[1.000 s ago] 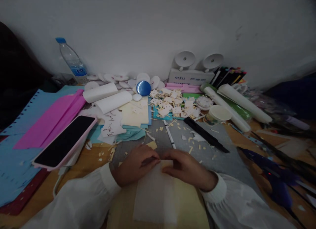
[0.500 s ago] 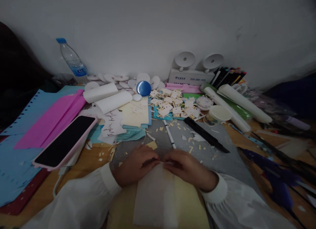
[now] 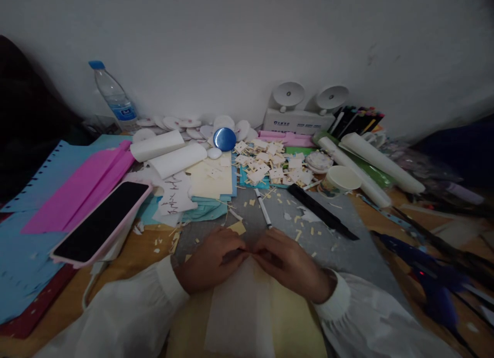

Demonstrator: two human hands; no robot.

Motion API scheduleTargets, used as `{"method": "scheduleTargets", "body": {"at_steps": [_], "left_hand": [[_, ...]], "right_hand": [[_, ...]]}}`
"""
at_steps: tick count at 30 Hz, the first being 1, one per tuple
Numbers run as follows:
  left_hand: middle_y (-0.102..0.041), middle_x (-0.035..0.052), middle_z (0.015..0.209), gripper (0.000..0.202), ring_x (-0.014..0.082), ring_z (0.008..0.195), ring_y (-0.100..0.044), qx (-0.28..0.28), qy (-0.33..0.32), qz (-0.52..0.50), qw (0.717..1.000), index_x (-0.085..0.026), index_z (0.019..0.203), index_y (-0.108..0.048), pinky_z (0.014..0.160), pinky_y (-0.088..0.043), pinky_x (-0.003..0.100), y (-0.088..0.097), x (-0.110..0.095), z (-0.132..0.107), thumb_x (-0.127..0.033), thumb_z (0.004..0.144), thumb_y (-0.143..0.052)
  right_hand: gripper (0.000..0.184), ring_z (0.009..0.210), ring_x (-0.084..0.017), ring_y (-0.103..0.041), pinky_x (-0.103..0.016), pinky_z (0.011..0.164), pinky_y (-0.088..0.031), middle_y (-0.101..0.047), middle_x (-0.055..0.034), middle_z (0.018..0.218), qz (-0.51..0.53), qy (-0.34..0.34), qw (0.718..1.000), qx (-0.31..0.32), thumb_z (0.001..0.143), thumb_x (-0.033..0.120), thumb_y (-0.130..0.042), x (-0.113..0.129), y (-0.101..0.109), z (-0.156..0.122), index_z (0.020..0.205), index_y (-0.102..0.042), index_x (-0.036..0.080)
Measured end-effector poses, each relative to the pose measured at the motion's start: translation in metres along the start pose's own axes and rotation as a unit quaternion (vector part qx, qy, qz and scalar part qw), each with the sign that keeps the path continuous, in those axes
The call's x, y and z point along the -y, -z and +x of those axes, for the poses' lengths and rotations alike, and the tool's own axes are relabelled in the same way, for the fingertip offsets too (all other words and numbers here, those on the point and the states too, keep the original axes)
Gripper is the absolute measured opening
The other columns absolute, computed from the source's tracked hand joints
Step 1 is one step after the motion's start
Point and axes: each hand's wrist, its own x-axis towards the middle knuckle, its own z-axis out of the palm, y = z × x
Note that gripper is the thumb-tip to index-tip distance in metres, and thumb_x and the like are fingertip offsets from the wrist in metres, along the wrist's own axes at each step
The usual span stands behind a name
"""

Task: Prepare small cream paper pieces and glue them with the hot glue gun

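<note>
A white sheet of thin paper lies over a wider yellow sheet at the front of the desk. At the white paper's far edge, my left hand pinches it between thumb and fingers. My right hand pinches at the same edge, its fingertips almost meeting those of the left. The fingertips hide what exactly lies between them. Just beyond the hands lies a white pen on the grey mat.
A phone lies at left near coloured paper. Small cut-paper pieces are heaped at the back, beside a blue round badge. A paper cup, a black cutter-like tool and a blue glue gun stand or lie rightward.
My right hand has shifted slightly left and up, closer to my left hand. The white paper's near end has moved slightly left. My left hand has hardly moved.
</note>
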Motion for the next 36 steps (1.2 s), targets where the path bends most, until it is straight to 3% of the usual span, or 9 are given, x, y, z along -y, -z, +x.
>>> {"method": "scheduleTargets", "body": {"at_steps": [13, 22, 25, 31, 36], "left_hand": [[-0.066, 0.0007, 0.082, 0.01, 0.0161, 0.083, -0.058, 0.005, -0.001, -0.002, 1.0, -0.019, 0.082, -0.062, 0.076, -0.043, 0.029, 0.002, -0.003, 0.0, -0.019, 0.087, -0.053], [-0.066, 0.0005, 0.081, 0.009, 0.0176, 0.082, -0.059, 0.022, 0.019, 0.016, 0.999, -0.019, 0.082, -0.061, 0.08, -0.041, 0.033, 0.003, -0.004, 0.002, -0.016, 0.083, -0.052], [-0.066, 0.0008, 0.08, 0.008, 0.0179, 0.081, -0.059, 0.004, 0.028, 0.028, 0.999, -0.019, 0.083, -0.06, 0.079, -0.041, 0.033, 0.002, -0.003, 0.002, -0.017, 0.084, -0.052], [-0.066, 0.0006, 0.083, 0.011, 0.0173, 0.084, -0.06, -0.01, 0.034, 0.011, 0.999, -0.02, 0.083, -0.061, 0.081, -0.043, 0.032, 0.003, -0.001, 0.001, -0.022, 0.089, -0.051], [-0.065, 0.0022, 0.098, 0.016, 0.0186, 0.096, -0.056, -0.015, 0.034, 0.051, 0.998, -0.022, 0.1, -0.062, 0.085, -0.043, 0.033, 0.011, -0.007, 0.005, -0.021, 0.089, -0.051]], "right_hand": [[0.007, 0.078, -0.018, -0.05, -0.031, 0.074, -0.04, -0.058, -0.0018, 0.079, -0.061, 0.04, 0.996, -0.043, 0.087, 0.014, -0.056, 0.003, -0.01, -0.001, 0.084, -0.053, 0.02], [0.015, 0.07, -0.018, -0.048, -0.031, 0.065, -0.04, -0.058, -0.0033, 0.072, -0.173, 0.123, 0.975, -0.071, 0.091, 0.015, -0.049, 0.007, -0.012, 0.002, 0.078, -0.056, 0.018], [0.016, 0.071, -0.018, -0.049, -0.031, 0.065, -0.041, -0.06, -0.0034, 0.073, -0.18, 0.143, 0.971, -0.063, 0.091, 0.014, -0.048, 0.009, -0.012, 0.002, 0.079, -0.057, 0.017], [0.009, 0.075, -0.018, -0.049, -0.033, 0.07, -0.042, -0.059, -0.0041, 0.08, -0.116, 0.088, 0.988, -0.049, 0.091, 0.015, -0.048, 0.007, -0.008, 0.003, 0.085, -0.054, 0.018], [0.006, 0.081, -0.02, -0.049, -0.033, 0.071, -0.043, -0.058, -0.0049, 0.085, -0.106, 0.035, 0.993, -0.031, 0.09, 0.014, -0.051, 0.004, -0.006, 0.002, 0.089, -0.055, 0.018]]}}
